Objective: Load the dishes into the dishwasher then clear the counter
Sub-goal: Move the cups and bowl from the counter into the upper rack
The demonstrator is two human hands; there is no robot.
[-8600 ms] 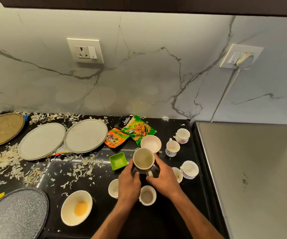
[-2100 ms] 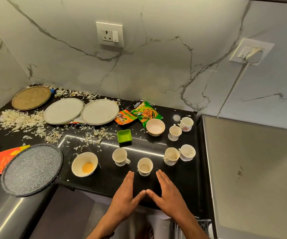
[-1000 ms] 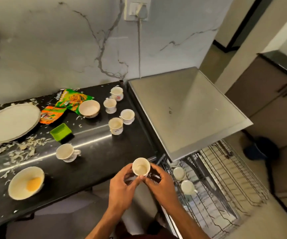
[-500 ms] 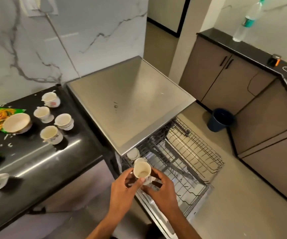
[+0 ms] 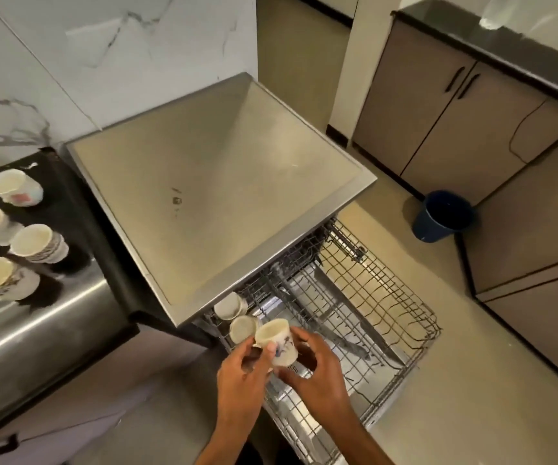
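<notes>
A small white cup [image 5: 279,342] with a blue print is tilted on its side over the front left corner of the pulled-out wire rack [image 5: 388,317] of the dishwasher [image 5: 217,196]. My left hand [image 5: 242,377] and my right hand [image 5: 317,370] both hold it, fingers curled round its sides. Two white cups [image 5: 237,317] lie in the rack just behind it. Several more cups [image 5: 9,243] stand on the black counter [image 5: 52,297] at the left.
The steel dishwasher top fills the middle. A dark blue bucket [image 5: 442,216] stands on the floor at the right, by brown cabinets [image 5: 455,119]. A marble wall is behind the counter.
I lifted a cup off the counter with both hands, turned right to the dishwasher, and lowered and tilted it over the rack's front corner.
</notes>
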